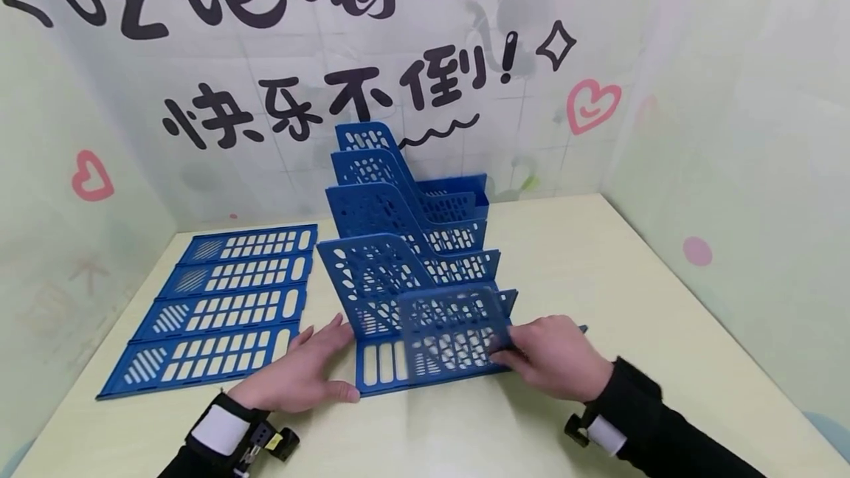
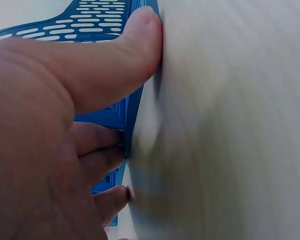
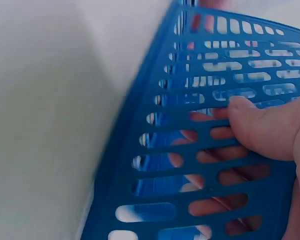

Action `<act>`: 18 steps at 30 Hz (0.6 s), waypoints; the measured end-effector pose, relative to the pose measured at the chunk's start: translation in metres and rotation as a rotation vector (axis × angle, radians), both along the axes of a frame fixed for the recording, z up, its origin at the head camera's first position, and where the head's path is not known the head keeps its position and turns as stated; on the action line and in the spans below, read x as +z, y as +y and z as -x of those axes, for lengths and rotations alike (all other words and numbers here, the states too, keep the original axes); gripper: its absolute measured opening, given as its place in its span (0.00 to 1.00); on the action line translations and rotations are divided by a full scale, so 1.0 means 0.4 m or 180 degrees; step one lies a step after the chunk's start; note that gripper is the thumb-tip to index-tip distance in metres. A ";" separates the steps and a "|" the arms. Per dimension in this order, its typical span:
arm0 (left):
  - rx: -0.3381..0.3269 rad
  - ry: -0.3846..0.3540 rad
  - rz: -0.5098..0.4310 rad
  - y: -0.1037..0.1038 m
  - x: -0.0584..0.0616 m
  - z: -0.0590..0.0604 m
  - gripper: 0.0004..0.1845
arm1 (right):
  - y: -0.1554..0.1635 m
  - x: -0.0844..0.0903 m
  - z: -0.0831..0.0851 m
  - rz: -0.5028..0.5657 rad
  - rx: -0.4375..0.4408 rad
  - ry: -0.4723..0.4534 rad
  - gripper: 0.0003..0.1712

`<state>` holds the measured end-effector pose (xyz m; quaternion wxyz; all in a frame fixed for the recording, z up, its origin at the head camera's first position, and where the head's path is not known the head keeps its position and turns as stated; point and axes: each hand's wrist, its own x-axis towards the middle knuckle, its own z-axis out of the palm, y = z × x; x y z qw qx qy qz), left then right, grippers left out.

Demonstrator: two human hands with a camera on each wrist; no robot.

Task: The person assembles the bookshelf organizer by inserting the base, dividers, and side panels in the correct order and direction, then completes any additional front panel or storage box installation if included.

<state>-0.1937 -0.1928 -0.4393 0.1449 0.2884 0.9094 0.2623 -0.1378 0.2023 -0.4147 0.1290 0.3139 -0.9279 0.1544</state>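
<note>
My right hand [image 1: 556, 357] pinches the near divider panel [image 1: 454, 330] onto the blue file rack [image 1: 405, 242] mid-table, my left hand [image 1: 302, 375] braces its base with straight fingers; four dividers stand, spare panels [image 1: 212, 308] lie left.

Right hand [image 3: 270, 135] fingers partly hidden behind blue panel [image 3: 200, 165]; tabletop [image 2: 230, 125] blurred.

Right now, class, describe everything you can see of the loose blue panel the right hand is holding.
The loose blue panel looks like thin plastic, pierced with rows of slots and oval holes. It stands near-upright at the front end of the blue file rack. The right hand pinches its right edge, thumb in front, fingers showing through the slots behind.
</note>
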 end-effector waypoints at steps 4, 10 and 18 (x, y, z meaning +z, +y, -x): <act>-0.0040 0.0058 -0.0048 -0.001 -0.006 0.002 0.53 | -0.094 -0.012 -0.009 -0.0075 0.0148 0.0327 0.14; 0.0045 -0.0022 -0.0153 -0.011 -0.010 0.010 0.56 | -0.162 -0.002 -0.001 0.0038 0.0015 0.0148 0.11; 0.0061 -0.0098 -0.0116 -0.009 0.004 0.006 0.50 | -0.160 -0.010 -0.002 0.0033 0.0038 0.0145 0.13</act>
